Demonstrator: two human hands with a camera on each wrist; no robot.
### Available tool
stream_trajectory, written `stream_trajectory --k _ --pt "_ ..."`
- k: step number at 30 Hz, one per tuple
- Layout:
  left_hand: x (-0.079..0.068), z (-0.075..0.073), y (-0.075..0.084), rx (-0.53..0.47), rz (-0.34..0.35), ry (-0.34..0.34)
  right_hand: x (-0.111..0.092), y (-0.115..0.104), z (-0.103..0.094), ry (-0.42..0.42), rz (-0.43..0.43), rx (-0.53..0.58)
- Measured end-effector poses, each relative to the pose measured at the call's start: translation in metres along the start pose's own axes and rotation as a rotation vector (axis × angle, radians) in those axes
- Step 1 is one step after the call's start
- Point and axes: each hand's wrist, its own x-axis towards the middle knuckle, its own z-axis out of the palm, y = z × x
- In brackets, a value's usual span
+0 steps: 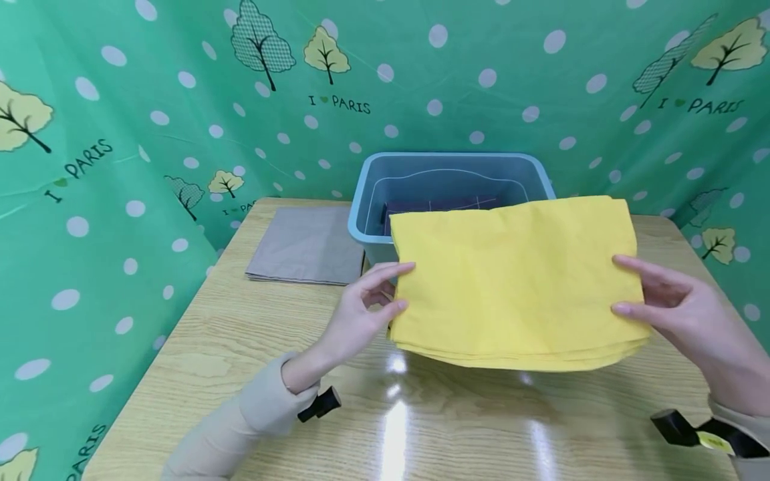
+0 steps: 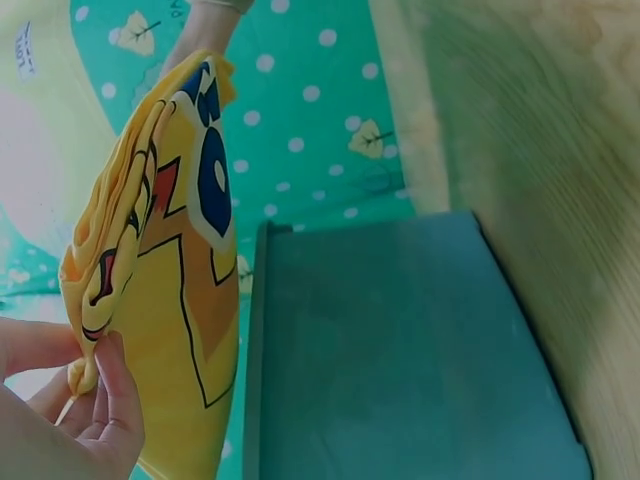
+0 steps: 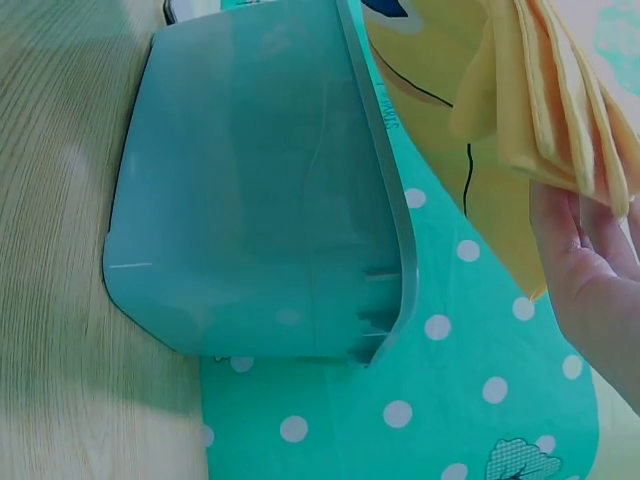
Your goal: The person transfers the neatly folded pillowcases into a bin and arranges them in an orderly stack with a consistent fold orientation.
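A folded yellow cloth [image 1: 517, 287] is held up in front of the blue bin [image 1: 374, 251], hiding part of its rim and front. My left hand [image 1: 351, 317] pinches its left edge between thumb and fingers. At the opposite edge, my right hand [image 1: 698, 310] grips it the same way. Several layers show at the lower edge and in the right wrist view. On the far side, seen in the left wrist view, the yellow cloth [image 2: 190, 300] bears a print with dark blue, red and orange shapes. Inside the bin lies a dark checked folded cloth [image 1: 442, 205], partly hidden.
A grey folded cloth [image 1: 309, 244] lies flat on the wooden table [image 1: 204, 361], left of the bin. Behind the table hangs a green curtain [image 1: 421, 73] with white dots and printed trees.
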Motion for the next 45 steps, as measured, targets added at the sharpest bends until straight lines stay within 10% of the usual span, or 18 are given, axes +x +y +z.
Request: stream_trajectory --k 16,45 --pt "0.025 -0.016 -0.010 0.035 -0.001 0.090 0.036 -0.008 0.015 -0.053 -0.015 0.243" --pt "0.074 -0.041 -0.026 0.070 -0.056 0.203 0.091 -0.024 0.035 -0.047 0.009 0.349"
